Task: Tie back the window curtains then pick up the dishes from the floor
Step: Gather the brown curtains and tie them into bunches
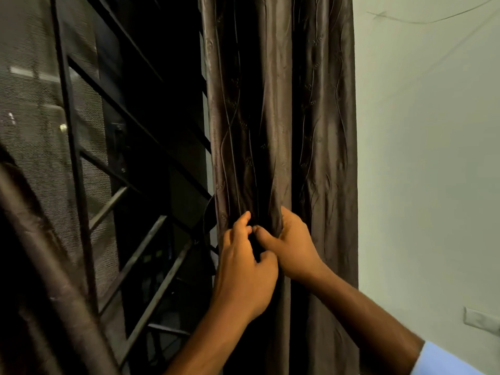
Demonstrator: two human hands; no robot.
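Note:
A brown, shiny curtain (278, 104) hangs gathered in folds at the right side of the window. Both hands meet on it at mid height. My left hand (243, 266) presses its fingers into the folds from the left. My right hand (292, 247) closes around a bunch of the fabric from the right, thumb touching the left fingers. Whether a tie-back is between the hands stays hidden by the dark folds. A second brown curtain (40, 266) slants across the lower left corner. No dishes are in view.
A dark window with a black metal grille (127, 212) and mesh screen (29, 117) fills the left. A pale wall (427, 158) stands on the right, with a wall plate (481, 319) low down and a thin wire (422, 21) near the top.

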